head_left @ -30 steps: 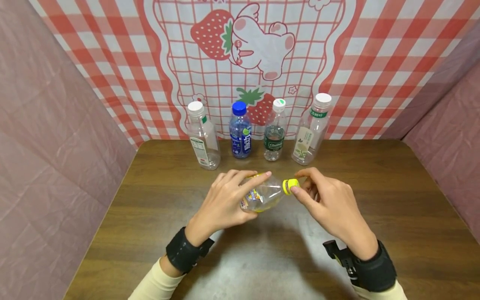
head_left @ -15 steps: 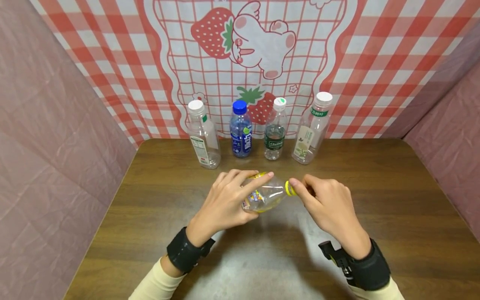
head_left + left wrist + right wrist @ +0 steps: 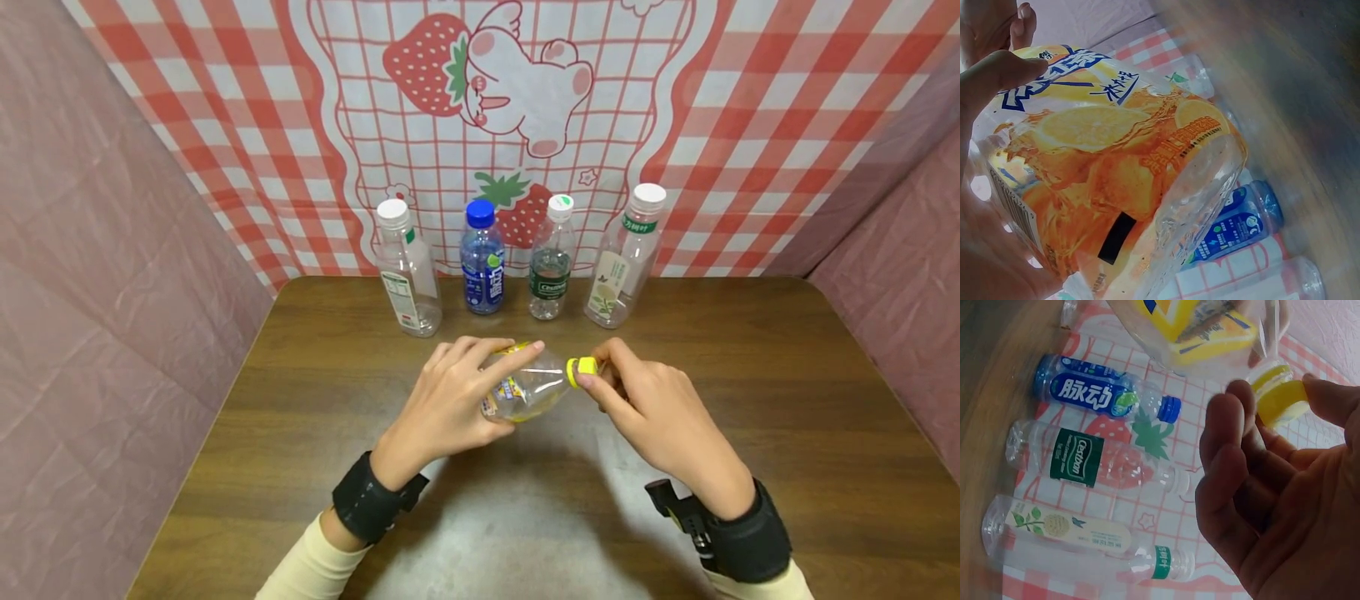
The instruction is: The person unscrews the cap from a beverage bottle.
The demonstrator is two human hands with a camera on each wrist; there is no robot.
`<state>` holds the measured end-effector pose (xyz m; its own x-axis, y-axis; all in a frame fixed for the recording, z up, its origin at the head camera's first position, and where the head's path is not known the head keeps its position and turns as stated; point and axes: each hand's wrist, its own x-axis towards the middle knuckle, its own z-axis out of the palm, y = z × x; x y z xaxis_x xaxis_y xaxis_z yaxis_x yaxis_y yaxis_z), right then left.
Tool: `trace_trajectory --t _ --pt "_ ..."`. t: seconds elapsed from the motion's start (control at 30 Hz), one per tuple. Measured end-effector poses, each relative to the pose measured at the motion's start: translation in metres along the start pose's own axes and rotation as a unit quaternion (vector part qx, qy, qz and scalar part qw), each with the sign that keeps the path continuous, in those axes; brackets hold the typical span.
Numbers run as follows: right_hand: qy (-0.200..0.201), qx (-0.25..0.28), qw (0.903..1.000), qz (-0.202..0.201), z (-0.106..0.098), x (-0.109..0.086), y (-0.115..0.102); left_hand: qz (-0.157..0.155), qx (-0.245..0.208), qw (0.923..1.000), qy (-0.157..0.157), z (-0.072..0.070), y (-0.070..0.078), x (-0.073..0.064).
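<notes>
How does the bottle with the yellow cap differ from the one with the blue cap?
The yellow-capped bottle is held sideways in the left hand; the blue-capped bottle stands upright on the table. The yellow-capped bottle's label is mostly orange and yellow; the blue-capped bottle's label is mostly blue with white lettering. Both have see-through bodies.

Four upright bottles (image 3: 549, 283) obstruct tabletop (image 3: 795, 400) rear, narrow gaps between; held bottle (image 3: 536, 392) bars centre. Room at row ends.
</notes>
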<state>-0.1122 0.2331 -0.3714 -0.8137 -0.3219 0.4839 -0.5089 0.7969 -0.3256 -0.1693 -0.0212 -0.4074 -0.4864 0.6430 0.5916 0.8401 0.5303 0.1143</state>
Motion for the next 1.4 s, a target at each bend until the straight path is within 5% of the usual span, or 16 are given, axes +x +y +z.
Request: trace_trajectory --t 0.27,0.53,0.77,1.17,1.4 --pt "-0.001 -0.005 0.9999 -0.010 -0.0029 0.0003 -0.0007 0.002 -0.003 1.0000 0.000 0.0015 0.0001 0.0002" --pt "0.032 -0.039 0.9956 0.079 -0.0019 0.0002 -0.0046 0.005 -0.010 0.9999 0.004 0.0029 0.0021 0.0013" --pt "0.013 -0.047 0.9902 0.131 0.0007 0.0003 -0.0074 0.008 -0.011 0.9999 0.002 0.0038 0.0045 0.0006" --pt "0.024 -0.017 0.9949 0.096 0.0018 -0.0001 -0.0079 0.004 0.000 1.0000 -0.002 0.0033 0.0040 0.0001" --pt "0.041 0.002 0.9990 0.020 -0.0023 -0.0001 -0.0032 0.002 0.005 1.0000 -0.005 0.0016 0.0030 0.0000"
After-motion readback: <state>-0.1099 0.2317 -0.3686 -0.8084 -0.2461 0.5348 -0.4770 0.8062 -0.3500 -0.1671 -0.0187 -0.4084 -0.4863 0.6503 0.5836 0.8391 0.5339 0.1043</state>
